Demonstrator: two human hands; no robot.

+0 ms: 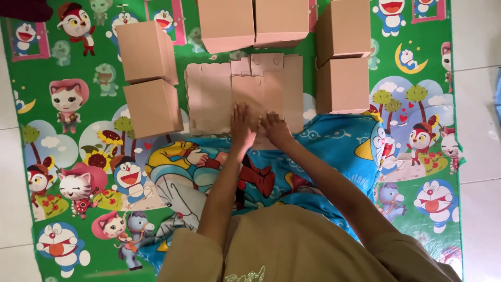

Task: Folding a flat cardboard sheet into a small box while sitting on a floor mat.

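Observation:
A flat, unfolded brown cardboard box blank (219, 94) with scalloped edges lies on the green cartoon play mat (78, 172) in front of me. My left hand (242, 125) rests palm down on the blank's near edge, fingers apart. Right beside it, my right hand (275, 128) presses on the same near edge, fingers bent over the cardboard. The two hands almost touch each other. Neither hand lifts anything off the mat.
Several assembled brown cardboard boxes ring the blank: two on the left (146, 51) (153, 107), two at the top (225, 23) (282, 22), two on the right (344, 28) (343, 84). A blue cartoon cloth (334, 151) covers my lap. White floor tiles (477, 104) border the mat.

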